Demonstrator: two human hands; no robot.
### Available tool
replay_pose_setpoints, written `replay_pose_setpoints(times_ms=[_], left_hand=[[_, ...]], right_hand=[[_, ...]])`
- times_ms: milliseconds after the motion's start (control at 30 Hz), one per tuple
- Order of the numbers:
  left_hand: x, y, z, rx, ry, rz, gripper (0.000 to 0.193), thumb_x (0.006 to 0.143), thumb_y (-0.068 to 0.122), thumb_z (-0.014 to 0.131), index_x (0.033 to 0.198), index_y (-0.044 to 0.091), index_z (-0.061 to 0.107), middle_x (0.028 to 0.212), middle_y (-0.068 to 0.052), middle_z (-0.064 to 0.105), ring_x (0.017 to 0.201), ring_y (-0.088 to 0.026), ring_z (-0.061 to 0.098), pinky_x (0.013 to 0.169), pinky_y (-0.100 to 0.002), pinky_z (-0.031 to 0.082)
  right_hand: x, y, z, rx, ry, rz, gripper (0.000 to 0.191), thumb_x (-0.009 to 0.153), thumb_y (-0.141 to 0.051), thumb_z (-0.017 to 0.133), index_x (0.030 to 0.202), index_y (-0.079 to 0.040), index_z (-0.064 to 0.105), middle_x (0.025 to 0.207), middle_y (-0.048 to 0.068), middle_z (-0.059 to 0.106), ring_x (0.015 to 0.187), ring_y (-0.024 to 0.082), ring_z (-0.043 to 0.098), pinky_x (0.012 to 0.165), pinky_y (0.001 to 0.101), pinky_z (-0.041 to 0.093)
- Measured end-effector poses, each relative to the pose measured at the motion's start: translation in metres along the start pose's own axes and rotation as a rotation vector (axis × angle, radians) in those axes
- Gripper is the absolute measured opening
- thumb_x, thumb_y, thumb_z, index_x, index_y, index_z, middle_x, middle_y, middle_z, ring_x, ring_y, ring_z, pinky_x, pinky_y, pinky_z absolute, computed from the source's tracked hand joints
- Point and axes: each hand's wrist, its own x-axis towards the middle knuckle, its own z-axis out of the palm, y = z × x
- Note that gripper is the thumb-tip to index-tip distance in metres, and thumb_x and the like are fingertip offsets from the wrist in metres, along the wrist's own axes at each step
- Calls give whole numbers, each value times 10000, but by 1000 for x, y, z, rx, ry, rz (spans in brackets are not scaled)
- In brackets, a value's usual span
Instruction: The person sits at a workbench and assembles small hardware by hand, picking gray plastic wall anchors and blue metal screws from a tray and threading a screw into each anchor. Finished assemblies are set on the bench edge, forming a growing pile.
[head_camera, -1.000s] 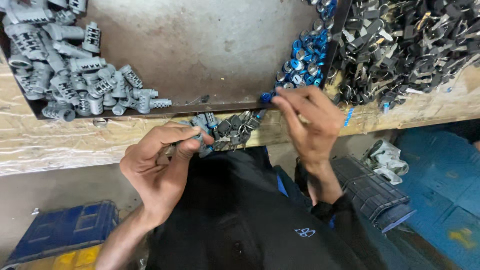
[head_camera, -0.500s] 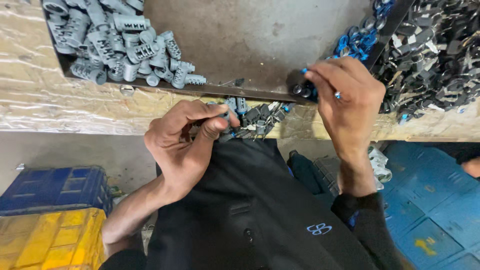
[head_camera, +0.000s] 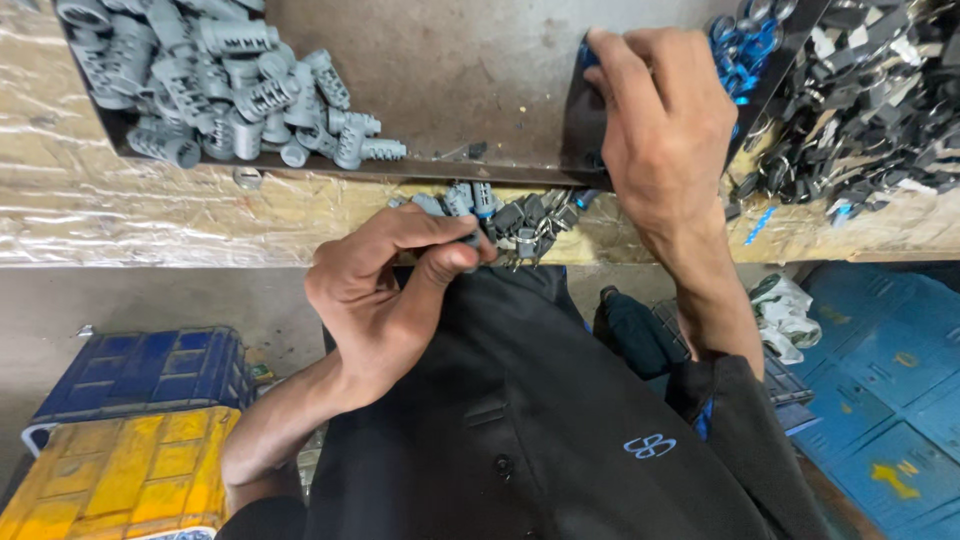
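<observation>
Head view, looking down: my left hand (head_camera: 385, 290) is clenched around a small grey ribbed plastic connector piece (head_camera: 462, 215), thumb and forefinger pinching it just above the near edge of the desk (head_camera: 120, 215), which is wrapped in crinkled clear film. I'd judge the piece light and stiff, a hard moulded part; the ribs give a fair hold, so pinching across the body suits it better than gripping at the tip. Right beside my fingertips lies a small cluster of grey and dark connector parts (head_camera: 525, 225), roughly eight or so, too tangled to count exactly.

My right hand (head_camera: 665, 130) reaches farther in, fingers curled over the right edge of the dark rusty metal tray (head_camera: 470, 80); whether it has anything in its grip I cannot tell, as the fingertips are hidden. Just past it sit the small blue rings (head_camera: 745, 45), a handful, mostly hidden.

Far left in the tray, a heap of grey ribbed plastic sleeves (head_camera: 215, 85), well over twenty. Far right, a big pile of black clips (head_camera: 870, 100), too many to count.

Below the desk, near left: one blue plastic crate (head_camera: 140, 370), one yellow plastic crate (head_camera: 120, 470). Near right, blue floor panels (head_camera: 880, 400).
</observation>
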Motion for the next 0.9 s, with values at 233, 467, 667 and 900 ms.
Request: replay_pose_setpoints(times_ms=[233, 467, 667, 900], left_hand=[[-8, -3, 20, 197, -101, 102, 136, 936, -115, 744, 1049, -41, 729, 904, -109, 758, 821, -146, 760, 742, -246, 601], [-19, -16, 26, -98, -325, -335, 84, 918, -84, 762, 904, -34, 697, 875, -66, 776, 841, -90, 747, 712, -235, 593], [-27, -35, 18, -194, -375, -611, 141, 879, -10, 762, 1002, -28, 696, 800, -42, 733, 752, -80, 675, 657, -232, 537], [-37, -12, 52, -239, -105, -460, 139, 989, 69, 704, 1078, -26, 755, 885, -21, 697, 743, -57, 604, 646, -224, 483]], right_hand=[[-59, -58, -45, 416, -45, 57, 203, 887, 67, 794, 1043, 15, 673, 890, 147, 674, 769, 315, 677, 672, 396, 520], [-104, -56, -18, 929, 97, -95, 256, 850, 82, 787, 1068, 47, 658, 933, 151, 708, 802, 303, 737, 689, 408, 605], [-137, -68, 1, 864, 25, -65, 519, 737, -124, 952, 1065, 139, 649, 781, 136, 635, 618, 239, 654, 526, 354, 514], [-126, -65, 20, 529, 320, -320, 350, 786, 62, 864, 1064, 128, 661, 728, 82, 596, 580, 227, 610, 492, 356, 491]])
